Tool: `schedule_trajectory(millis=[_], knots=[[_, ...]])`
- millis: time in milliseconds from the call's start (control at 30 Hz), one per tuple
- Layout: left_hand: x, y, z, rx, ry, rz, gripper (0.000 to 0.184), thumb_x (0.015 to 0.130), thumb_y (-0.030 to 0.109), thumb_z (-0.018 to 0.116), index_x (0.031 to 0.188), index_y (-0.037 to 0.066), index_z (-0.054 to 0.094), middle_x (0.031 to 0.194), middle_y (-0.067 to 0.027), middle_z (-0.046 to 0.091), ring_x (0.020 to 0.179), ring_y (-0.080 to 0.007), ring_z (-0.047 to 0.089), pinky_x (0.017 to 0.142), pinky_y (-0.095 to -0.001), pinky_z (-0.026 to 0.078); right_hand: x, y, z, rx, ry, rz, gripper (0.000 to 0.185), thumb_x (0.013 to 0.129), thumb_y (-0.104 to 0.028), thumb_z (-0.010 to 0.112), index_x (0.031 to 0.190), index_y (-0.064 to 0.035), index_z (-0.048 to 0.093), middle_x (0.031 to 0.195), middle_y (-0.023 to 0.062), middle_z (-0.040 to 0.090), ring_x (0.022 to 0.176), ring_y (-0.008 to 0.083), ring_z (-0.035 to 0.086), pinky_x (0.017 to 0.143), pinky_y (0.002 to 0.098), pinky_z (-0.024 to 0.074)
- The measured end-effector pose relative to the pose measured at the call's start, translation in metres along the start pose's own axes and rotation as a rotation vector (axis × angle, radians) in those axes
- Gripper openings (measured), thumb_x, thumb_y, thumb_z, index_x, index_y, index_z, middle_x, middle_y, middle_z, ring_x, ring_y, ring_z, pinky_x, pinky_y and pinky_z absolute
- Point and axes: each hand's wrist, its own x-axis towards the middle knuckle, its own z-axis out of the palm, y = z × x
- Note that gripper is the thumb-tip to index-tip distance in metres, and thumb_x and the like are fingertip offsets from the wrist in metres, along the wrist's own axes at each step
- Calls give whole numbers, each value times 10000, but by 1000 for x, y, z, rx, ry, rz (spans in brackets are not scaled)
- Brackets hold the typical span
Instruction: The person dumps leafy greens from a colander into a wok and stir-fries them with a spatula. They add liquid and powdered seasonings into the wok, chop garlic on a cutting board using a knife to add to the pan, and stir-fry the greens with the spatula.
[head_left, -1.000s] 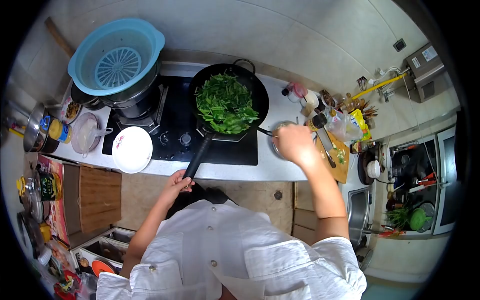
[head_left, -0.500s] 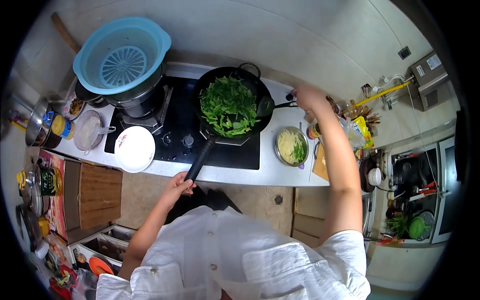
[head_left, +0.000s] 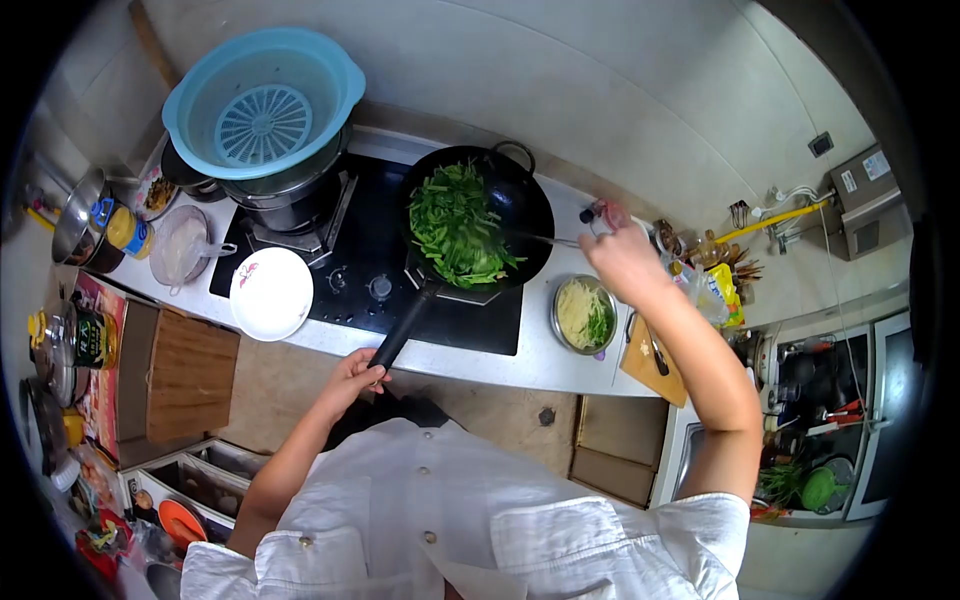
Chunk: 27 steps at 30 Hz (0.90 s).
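Note:
A black wok (head_left: 525, 190) sits on the hob with a heap of chopped green leafy vegetables (head_left: 455, 225) in it. My left hand (head_left: 355, 380) is closed around the end of the wok's long black handle (head_left: 400, 335). Right of the wok, my right hand (head_left: 625, 262) grips a spatula (head_left: 550, 239), whose shaft reaches over the wok's rim. The spatula's head is hard to make out, blurred among the greens. Just below my right hand stands a metal bowl (head_left: 556, 318) holding pale shreds (head_left: 578, 310) and chopped green pieces (head_left: 599, 323).
A blue colander (head_left: 345, 95) rests on a pot (head_left: 285, 212) at the left burner. A white plate (head_left: 270, 295) lies at the counter's front edge. To the right are a cutting board (head_left: 640, 365) with a knife (head_left: 660, 358), and several bottles and bags near the wall.
My right hand has moved down with the spatula, whose head has gone from the wok's right side into the greens. My left hand keeps its hold on the handle. The view has shifted slightly.

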Motion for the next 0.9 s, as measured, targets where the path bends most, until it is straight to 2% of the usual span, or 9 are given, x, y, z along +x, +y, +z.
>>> schedule_trajectory(millis=[133, 200, 267, 367, 500, 567, 633, 767, 900], knots=[[-5, 3, 4, -63, 19, -16, 318, 896, 152, 607, 1178, 42, 509, 864, -53, 664, 668, -87, 592, 654, -215, 479, 14, 32, 0, 92, -98, 164, 125, 712, -74, 583, 790, -77, 680, 697, 122, 658, 690, 330, 650, 655, 425, 499], [-5, 0, 5, -72, 29, 18, 314, 896, 148, 607, 1175, 40, 510, 864, -54, 663, 669, -87, 592, 651, -218, 482, 44, 72, 35, 83, -75, 170, 122, 720, -96, 590, 791, -68, 686, 776, 145, 669, 731, 326, 655, 657, 422, 506], [-7, 3, 9, -78, 47, 56, 306, 896, 139, 607, 1169, 37, 512, 858, -55, 659, 672, -85, 590, 640, -223, 485, 86, 109, 75, 77, -198, 276, 147, 713, -205, 650, 825, -132, 713, 779, 122, 666, 797, 314, 646, 685, 412, 508], [-6, -3, 8, -73, 53, 89, 324, 898, 134, 591, 1195, 44, 499, 866, -67, 667, 673, -104, 600, 660, -233, 485, 137, 124, 101, 187, -208, 375, 163, 742, -224, 633, 855, -142, 717, 794, 98, 672, 799, 305, 644, 685, 413, 508], [-7, -6, 9, -68, 70, 105, 320, 898, 133, 591, 1189, 38, 497, 867, -74, 669, 672, -107, 601, 657, -234, 484, 164, 78, 85, 289, -121, 299, 164, 777, -267, 625, 842, -146, 715, 796, 95, 671, 776, 310, 642, 680, 418, 506], [-4, -7, 9, -52, 76, 96, 318, 898, 134, 590, 1186, 38, 495, 869, -74, 669, 673, -108, 603, 659, -233, 485, 144, 54, 44, 229, -168, 150, 159, 828, -205, 601, 924, -137, 708, 889, 142, 673, 849, 300, 648, 722, 423, 508], [-4, -4, 8, -65, 72, 90, 322, 899, 146, 601, 1183, 35, 499, 856, -68, 655, 680, -99, 590, 650, -230, 480, 113, 37, 48, 194, -61, -14, 212, 828, -160, 584, 1011, -148, 691, 882, 127, 679, 823, 294, 649, 709, 423, 507], [-4, -1, 7, -61, 53, 44, 348, 896, 150, 601, 1205, 33, 492, 853, -65, 656, 689, -99, 589, 665, -237, 484, 26, -9, 61, 243, -32, 42, 434, 816, -128, 555, 1246, -186, 568, 732, 130, 650, 738, 277, 656, 631, 432, 505], [-2, -3, 5, -43, 38, 46, 339, 897, 161, 603, 1196, 38, 501, 852, -60, 656, 694, -96, 594, 676, -230, 487, -44, -70, 84, 287, -168, 154, 432, 886, -194, 530, 1314, -154, 498, 681, 128, 627, 567, 252, 628, 528, 392, 492]])
